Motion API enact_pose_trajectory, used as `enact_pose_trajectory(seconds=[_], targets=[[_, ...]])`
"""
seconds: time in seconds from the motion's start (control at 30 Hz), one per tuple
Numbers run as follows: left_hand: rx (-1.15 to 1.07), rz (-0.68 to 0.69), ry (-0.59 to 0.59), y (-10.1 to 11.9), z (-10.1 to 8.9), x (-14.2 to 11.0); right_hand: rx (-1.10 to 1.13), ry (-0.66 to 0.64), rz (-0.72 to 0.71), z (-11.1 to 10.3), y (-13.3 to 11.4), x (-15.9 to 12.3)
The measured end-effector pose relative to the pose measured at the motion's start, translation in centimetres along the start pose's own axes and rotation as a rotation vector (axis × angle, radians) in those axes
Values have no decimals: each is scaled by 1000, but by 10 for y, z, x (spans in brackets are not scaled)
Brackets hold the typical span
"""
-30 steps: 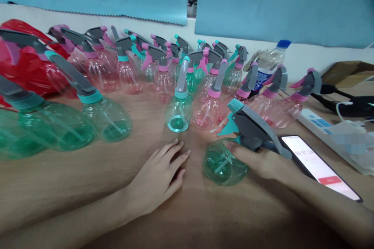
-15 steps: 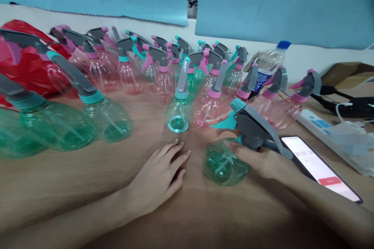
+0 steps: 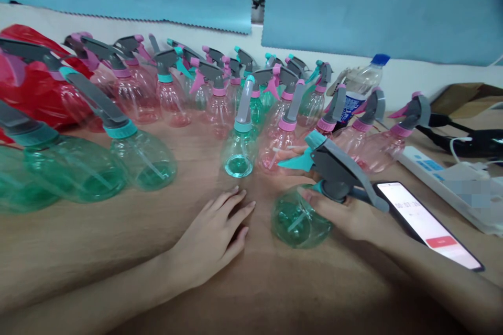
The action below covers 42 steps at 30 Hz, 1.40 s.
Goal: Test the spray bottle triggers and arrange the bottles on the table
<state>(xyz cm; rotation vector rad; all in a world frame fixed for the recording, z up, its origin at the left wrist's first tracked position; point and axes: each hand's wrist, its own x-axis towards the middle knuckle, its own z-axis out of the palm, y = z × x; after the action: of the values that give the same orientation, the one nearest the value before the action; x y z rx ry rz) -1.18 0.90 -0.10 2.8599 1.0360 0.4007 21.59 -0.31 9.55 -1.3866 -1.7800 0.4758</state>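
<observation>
My right hand (image 3: 349,214) is wrapped round the neck of a green spray bottle (image 3: 301,220), which has a grey head (image 3: 340,165) with a turquoise trigger and nozzle. That bottle is slightly tilted, and its trigger points left. My left hand (image 3: 216,230) lies flat on the wooden table (image 3: 243,293) with its fingers a little apart, holding nothing. Just beyond its fingertips stands another green spray bottle (image 3: 239,154) with a turquoise collar. A pink spray bottle (image 3: 277,146) is beside that one, partly behind the fingers of my right hand.
Several pink and green spray bottles (image 3: 218,110) crowd the back of the table. More green bottles (image 3: 143,162) stand at left, near a red plastic bag (image 3: 39,94). At right lie a phone (image 3: 428,225) with a timer and a white power strip (image 3: 451,188). A capped water bottle (image 3: 361,84) stands behind.
The right hand and its spray bottle have shifted very slightly left in view, along with a small camera shift. My left hand stays flat on the table.
</observation>
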Motion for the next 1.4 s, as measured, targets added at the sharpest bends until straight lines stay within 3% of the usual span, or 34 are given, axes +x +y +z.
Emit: enact_pose_trajectory(seconds=[0.53, 0.77, 1.0, 1.4], targets=[[-4, -1, 1, 1, -1, 1, 191, -53, -96, 1, 13, -4], [0, -4, 0, 0, -1, 1, 191, -57, -73, 1, 14, -4], [-20, -5, 9, 1, -1, 0, 303, -144, 69, -1, 4, 0], [-7, -3, 6, 1, -2, 0, 354, -154, 37, -1, 5, -1]])
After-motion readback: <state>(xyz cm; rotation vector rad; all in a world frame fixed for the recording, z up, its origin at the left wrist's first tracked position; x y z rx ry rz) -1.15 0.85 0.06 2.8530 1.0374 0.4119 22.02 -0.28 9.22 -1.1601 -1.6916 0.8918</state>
